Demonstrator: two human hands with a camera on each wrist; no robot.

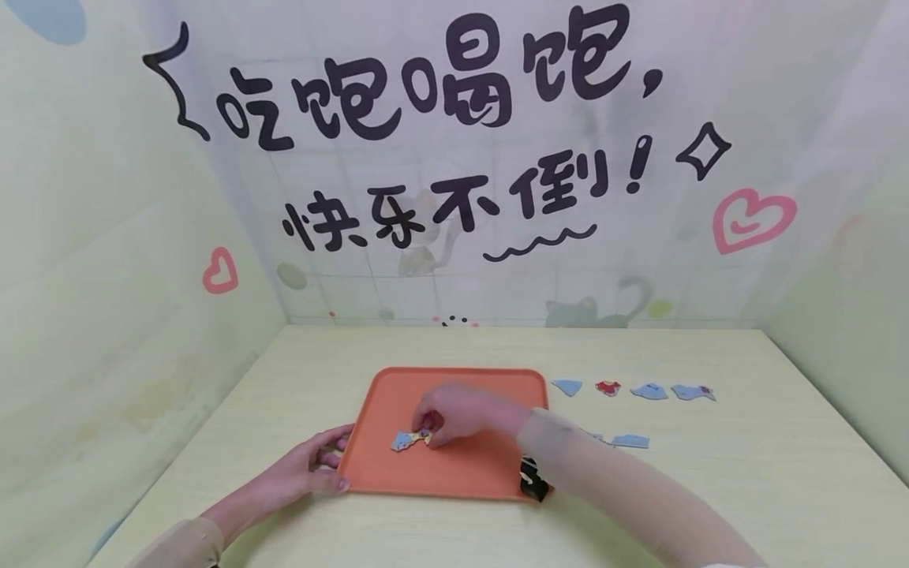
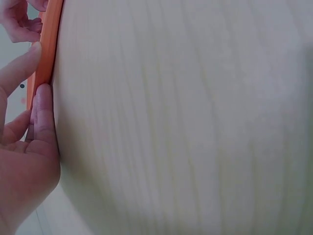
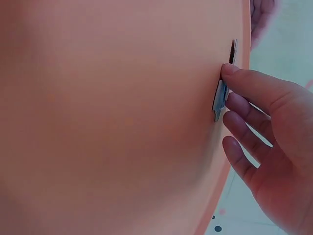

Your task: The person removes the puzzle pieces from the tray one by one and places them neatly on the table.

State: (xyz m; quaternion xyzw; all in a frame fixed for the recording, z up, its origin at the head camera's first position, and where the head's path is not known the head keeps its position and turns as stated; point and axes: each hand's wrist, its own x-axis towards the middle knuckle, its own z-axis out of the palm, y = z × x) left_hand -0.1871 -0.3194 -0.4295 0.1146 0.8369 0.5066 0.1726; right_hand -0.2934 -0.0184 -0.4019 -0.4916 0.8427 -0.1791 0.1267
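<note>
An orange tray (image 1: 454, 481) lies on the table. Over its middle, my right hand (image 1: 458, 414) pinches a small yellow-and-blue puzzle piece (image 1: 425, 435) between thumb and fingers. Touching that piece on its left is a light blue puzzle piece (image 1: 401, 441); whether they interlock is hard to tell. Seen edge-on in the right wrist view, the pieces (image 3: 220, 95) sit under the thumb near the tray's rim. My left hand (image 1: 312, 465) holds the tray's left side by the near corner, its thumb (image 2: 29, 61) on the rim and fingers against the outer wall.
Right of the tray, a row of loose puzzle pieces includes a blue one (image 1: 568, 387), a red one (image 1: 607, 388) and two more. Nearer, another blue piece (image 1: 630, 441) lies beside one partly hidden by the right forearm. A black object (image 1: 534, 480) shows below that forearm.
</note>
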